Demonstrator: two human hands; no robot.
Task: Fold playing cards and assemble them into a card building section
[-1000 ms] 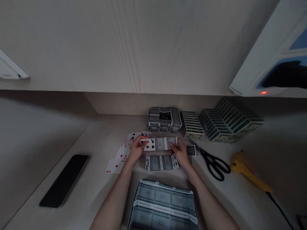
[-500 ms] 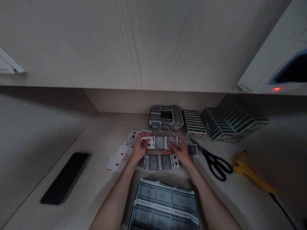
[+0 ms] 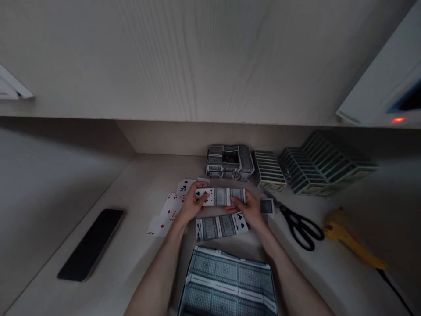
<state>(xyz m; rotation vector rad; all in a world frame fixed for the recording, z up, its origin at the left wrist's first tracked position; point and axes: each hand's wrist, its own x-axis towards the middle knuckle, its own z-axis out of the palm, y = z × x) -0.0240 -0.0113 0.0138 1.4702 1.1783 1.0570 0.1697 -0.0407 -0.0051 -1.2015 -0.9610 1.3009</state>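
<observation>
Strip is just past the other strip, ends pinched in your left hand and right hand, looks like a lining-up step, so next move probably wants even pressure.

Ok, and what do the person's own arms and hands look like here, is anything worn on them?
The left hand and right hand are bare, with no gloves. The left forearm and right forearm show no sleeves within the frame, and no watch or bracelet is visible. The picture is too dim to rule out a thin ring.
</observation>
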